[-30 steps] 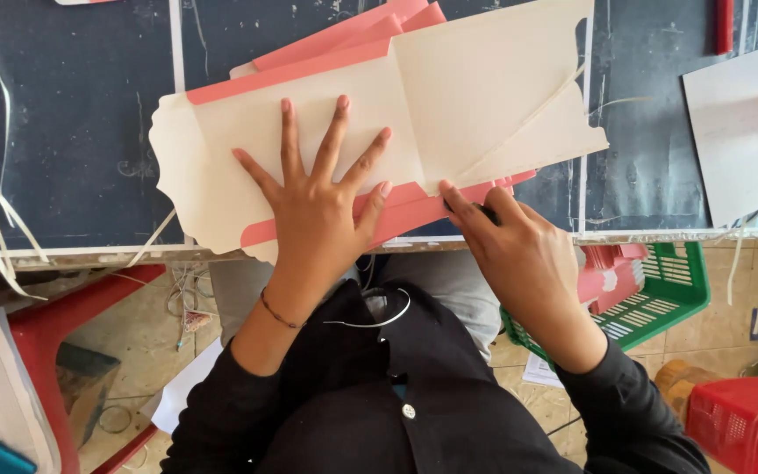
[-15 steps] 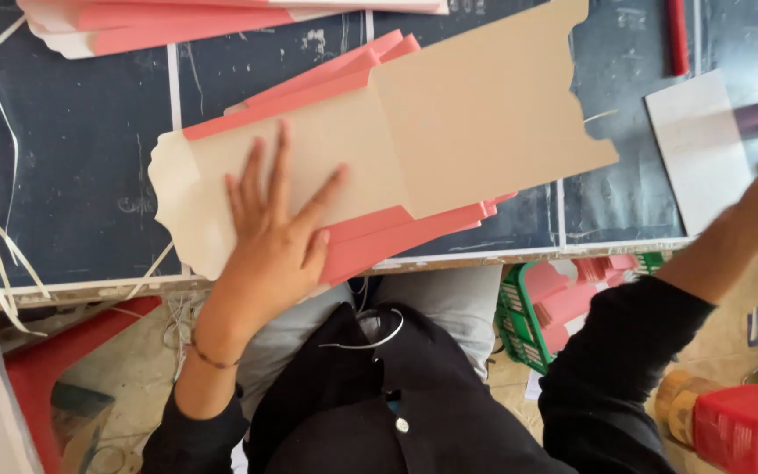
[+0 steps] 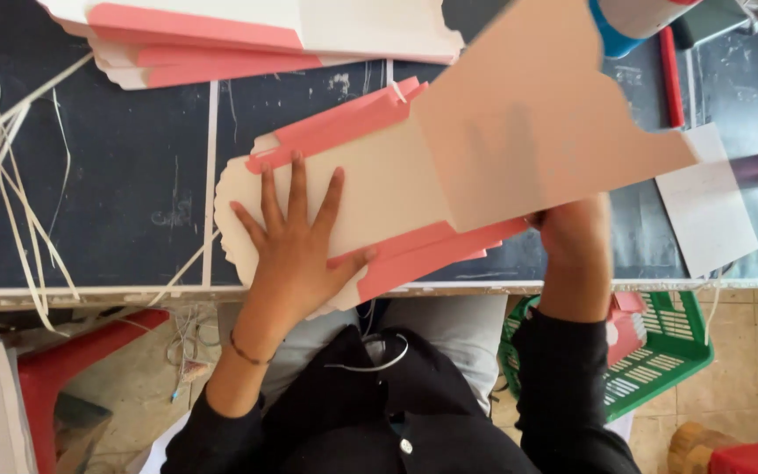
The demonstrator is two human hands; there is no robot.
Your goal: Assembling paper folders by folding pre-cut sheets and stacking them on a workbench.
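The flat cream-and-pink die-cut cardboard sheet [image 3: 370, 197] lies on the dark tabletop [image 3: 133, 193] at the near edge, its long axis running from the scalloped left end up toward the far right, slightly tilted. Its big plain flap [image 3: 537, 132] at the right end is raised off the table and blurred.

The left hand [image 3: 296, 250] lies directly on the sheet's left half, palm down, fingers spread, pressing it flat and gripping nothing. The right hand [image 3: 576, 233] is at the near right edge, just under the raised flap; it seems to hold the flap from below, but the fingers are hidden, so I cannot tell whether they are closed on it. The two hands are well apart, one at each end of the sheet, and the right hand is the nearer to the flap.

Farther off, a stack of like pink-and-cream sheets [image 3: 256, 35] lies at the far edge. A grey card piece [image 3: 704, 211] lies to the right. A green plastic basket [image 3: 660, 351] sits below the table.
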